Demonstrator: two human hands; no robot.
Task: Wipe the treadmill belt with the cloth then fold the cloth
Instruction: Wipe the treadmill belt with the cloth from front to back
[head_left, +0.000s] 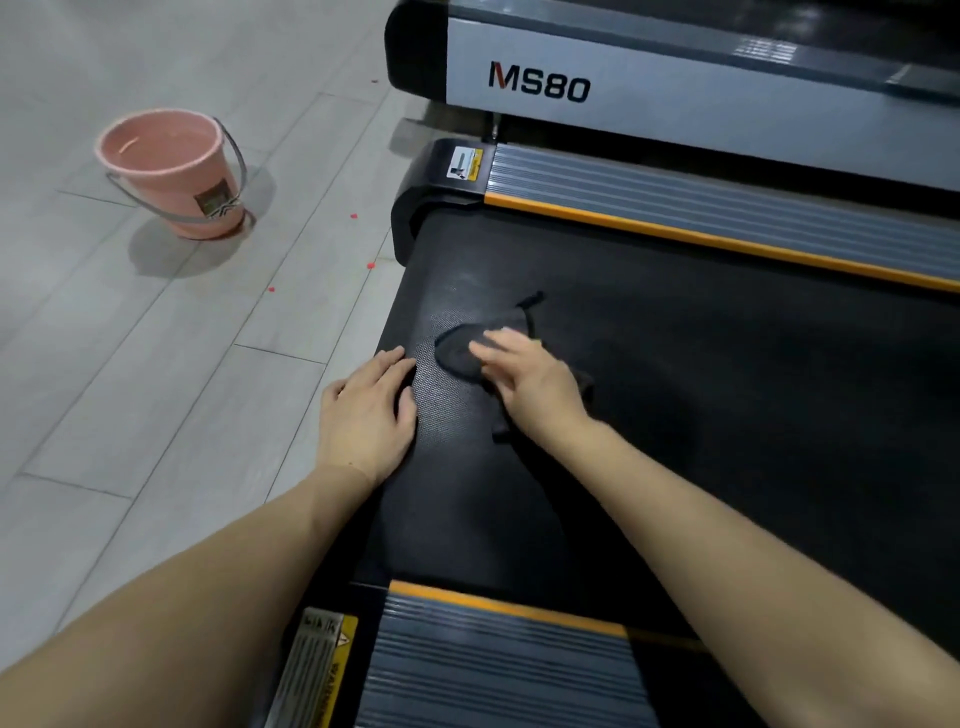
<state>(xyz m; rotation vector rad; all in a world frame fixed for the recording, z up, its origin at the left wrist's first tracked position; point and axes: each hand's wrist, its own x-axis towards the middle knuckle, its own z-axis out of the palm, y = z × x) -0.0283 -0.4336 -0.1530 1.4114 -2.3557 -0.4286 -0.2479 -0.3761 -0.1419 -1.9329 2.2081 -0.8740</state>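
right fingers: our right hand (524, 376) lies flat, fingers spread and open, pressing down on the cloth (470, 353) rather than pinching it; looks like the wiping stroke.
left fingers: left hand (366, 415) open, palm down on the belt's rear edge, gripping nothing; likely our brace while we lean in.
cloth: dark, bunched, on the treadmill belt (727, 389) near its rear end, partly under our right palm.
progress: fold not started, we judge.
bucket (171, 174): pink, well apart on the floor.

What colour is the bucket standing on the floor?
Pink, with a grey handle; the bucket shows clearly in the head view.
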